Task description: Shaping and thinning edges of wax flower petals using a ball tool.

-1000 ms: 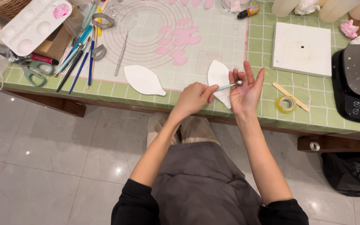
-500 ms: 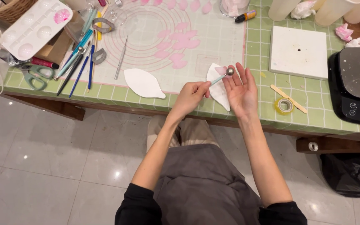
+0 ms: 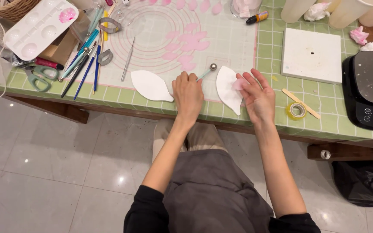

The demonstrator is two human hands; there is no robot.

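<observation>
The left hand (image 3: 188, 92) is closed around a ball-tipped modelling tool (image 3: 207, 72), its metal ball pointing toward the white leaf-shaped foam pad (image 3: 227, 84) on the green checked tabletop (image 3: 324, 101). The right hand (image 3: 257, 96) lies open with fingers spread (palm up), a small pink petal (image 3: 240, 83) resting on its fingertips over that pad's edge. A second white pad (image 3: 150, 85) lies just left of the left hand, a tape roll (image 3: 297, 110) near the right.

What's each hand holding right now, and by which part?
Left hand holds a ball-tipped tool by its handle end. A small pink petal lies on the right hand's fingers.
</observation>
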